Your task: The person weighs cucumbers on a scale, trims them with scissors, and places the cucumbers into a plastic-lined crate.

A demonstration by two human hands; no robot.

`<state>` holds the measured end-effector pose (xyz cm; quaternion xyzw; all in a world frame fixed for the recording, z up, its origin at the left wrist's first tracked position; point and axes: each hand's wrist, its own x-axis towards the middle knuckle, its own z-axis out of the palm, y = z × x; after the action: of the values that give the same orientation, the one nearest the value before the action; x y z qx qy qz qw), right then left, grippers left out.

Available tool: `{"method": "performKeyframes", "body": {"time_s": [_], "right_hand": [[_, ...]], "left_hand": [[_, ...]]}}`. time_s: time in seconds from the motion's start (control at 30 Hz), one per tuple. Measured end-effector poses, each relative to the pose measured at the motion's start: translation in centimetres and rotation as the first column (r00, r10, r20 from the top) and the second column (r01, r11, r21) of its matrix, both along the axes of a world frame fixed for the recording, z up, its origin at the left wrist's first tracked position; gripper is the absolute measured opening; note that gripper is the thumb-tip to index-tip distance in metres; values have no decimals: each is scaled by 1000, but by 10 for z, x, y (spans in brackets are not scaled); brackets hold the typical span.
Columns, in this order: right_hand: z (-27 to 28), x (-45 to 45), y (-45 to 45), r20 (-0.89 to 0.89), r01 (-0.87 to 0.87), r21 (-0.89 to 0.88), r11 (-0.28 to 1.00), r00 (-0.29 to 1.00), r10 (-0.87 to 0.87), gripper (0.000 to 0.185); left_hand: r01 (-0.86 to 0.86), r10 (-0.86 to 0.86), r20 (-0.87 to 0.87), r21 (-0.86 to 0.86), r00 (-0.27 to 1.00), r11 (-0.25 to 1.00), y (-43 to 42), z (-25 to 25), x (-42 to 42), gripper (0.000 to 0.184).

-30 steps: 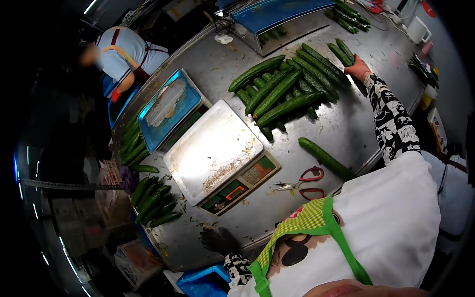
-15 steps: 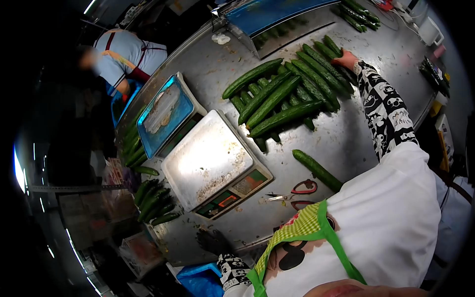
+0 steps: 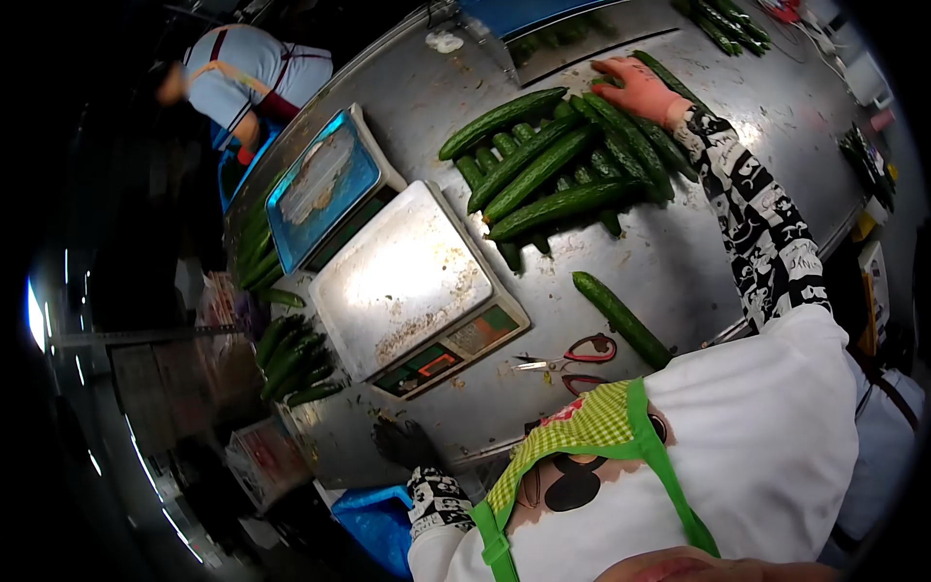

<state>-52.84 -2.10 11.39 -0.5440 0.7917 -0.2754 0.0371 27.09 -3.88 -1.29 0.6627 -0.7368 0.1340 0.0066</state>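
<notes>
A pile of green cucumbers [image 3: 543,177] lies in crossed layers on the metal table. Over the far right end of this pile, my right hand [image 3: 640,90], in an orange-pink glove, reaches with fingers stretched across the tips; a cucumber [image 3: 669,80] lies just beyond it. My left hand [image 3: 405,444], in a dark glove, rests at the table's near left edge with fingers apart and nothing visible in it. Between my arms lie a single cucumber [image 3: 621,320] and open red-handled scissors [image 3: 567,363]. Next to the pile stands a scale [image 3: 402,281] with a dirty white plate.
A second scale with a blue tray [image 3: 325,204] stands behind the first. More cucumbers [image 3: 291,359] lie to the left, and others [image 3: 727,24] at the far right. A blue-topped metal stand [image 3: 543,15] is at the back. Across the table, a person [image 3: 252,78] bends over.
My right hand has moved left, from the pile's right side to over the cucumbers' far ends. The view has shifted a little; my left hand stays by the table edge.
</notes>
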Motion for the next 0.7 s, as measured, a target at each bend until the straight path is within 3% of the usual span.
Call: {"method": "performKeyframes", "body": {"time_s": [0.1, 0.17, 0.27, 0.37, 0.5, 0.57, 0.63, 0.67, 0.7], "right_hand": [[-2, 40, -64, -35, -208, 52, 977, 977, 210, 52], [-8, 60, -109, 0, -270, 199, 942, 961, 276, 57], [-15, 93, -156, -131, -170, 409, 897, 961, 242, 64], [-30, 99, -184, -130, -157, 575, 803, 951, 280, 69], [-19, 96, -177, -115, -243, 606, 758, 916, 385, 67], [-20, 95, -164, -118, -284, 537, 794, 907, 404, 66], [-31, 81, -158, 0, -414, 493, 765, 879, 476, 65], [-26, 83, -155, 86, -438, 519, 734, 881, 465, 65], [-39, 72, -159, 207, -548, 467, 694, 831, 517, 63]], "left_hand": [[-29, 28, 12, 48, 1000, 998, -3, 11, -11, 70], [-39, 38, 10, 58, 999, 998, -3, 12, -10, 70], [-40, 43, -27, 92, 999, 995, -3, 15, -9, 71], [-13, 13, -28, 19, 1000, 1000, -1, 5, -4, 73], [22, -22, -42, 3, 999, 1000, -2, 0, 4, 75], [32, -31, -75, 21, 997, 999, -3, 2, 3, 74], [-11, 14, -45, 70, 999, 997, -6, 3, -2, 75], [22, -22, 9, 8, 1000, 1000, -9, -26, 18, 77], [7, -8, 24, 28, 1000, 1000, -5, -15, 8, 79]]}}
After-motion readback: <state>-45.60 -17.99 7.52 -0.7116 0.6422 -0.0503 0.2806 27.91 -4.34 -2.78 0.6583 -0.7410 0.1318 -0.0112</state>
